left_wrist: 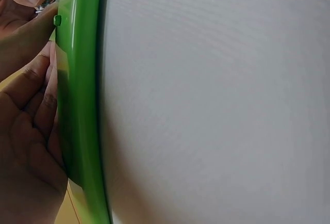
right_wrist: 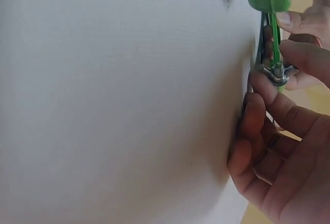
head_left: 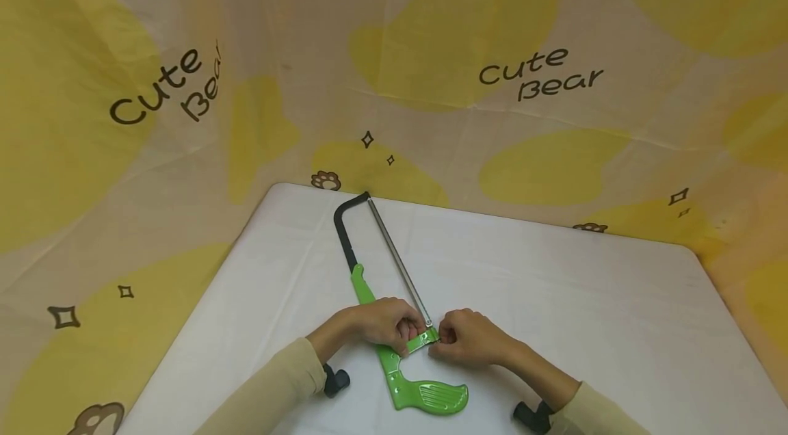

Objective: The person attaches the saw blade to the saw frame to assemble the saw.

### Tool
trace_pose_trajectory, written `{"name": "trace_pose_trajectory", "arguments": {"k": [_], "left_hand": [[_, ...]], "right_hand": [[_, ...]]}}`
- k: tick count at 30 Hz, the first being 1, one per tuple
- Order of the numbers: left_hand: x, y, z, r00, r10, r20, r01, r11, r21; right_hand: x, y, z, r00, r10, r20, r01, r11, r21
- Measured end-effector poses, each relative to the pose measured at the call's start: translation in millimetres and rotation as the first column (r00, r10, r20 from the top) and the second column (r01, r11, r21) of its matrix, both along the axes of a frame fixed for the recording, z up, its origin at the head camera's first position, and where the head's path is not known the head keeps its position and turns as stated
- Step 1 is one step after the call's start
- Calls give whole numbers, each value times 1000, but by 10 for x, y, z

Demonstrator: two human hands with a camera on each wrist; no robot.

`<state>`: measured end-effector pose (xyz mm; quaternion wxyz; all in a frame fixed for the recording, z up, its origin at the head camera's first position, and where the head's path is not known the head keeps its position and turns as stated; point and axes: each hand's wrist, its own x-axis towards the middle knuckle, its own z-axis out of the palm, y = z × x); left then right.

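A hacksaw (head_left: 440, 397) with a green grip and a black front frame (head_left: 340, 230) lies on the white table, its blade (head_left: 397, 257) stretched along the open side. My left hand (head_left: 384, 322) holds the green arm at the near end of the blade. Opposite it, my right hand (head_left: 470, 338) pinches the small metal wing nut (right_wrist: 278, 73) on that arm's end, thumb and forefinger on its wings. In the left wrist view, the green frame (left_wrist: 80, 90) runs beside my palm and partly hides the fingers.
The white table (head_left: 591, 298) spreads around the saw, its back edge against a yellow patterned cloth wall (head_left: 418, 31). Black wrist mounts (head_left: 336, 381) sit by both sleeves.
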<state>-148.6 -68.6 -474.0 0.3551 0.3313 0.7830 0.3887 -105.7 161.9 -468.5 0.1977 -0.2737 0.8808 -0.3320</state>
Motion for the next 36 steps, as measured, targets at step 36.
{"name": "trace_pose_trajectory", "arguments": {"k": [36], "left_hand": [[-12, 41, -18, 999, -16, -44, 15, 1000, -20]], "right_hand": [[-53, 148, 11, 998, 63, 21, -62, 997, -50]]}}
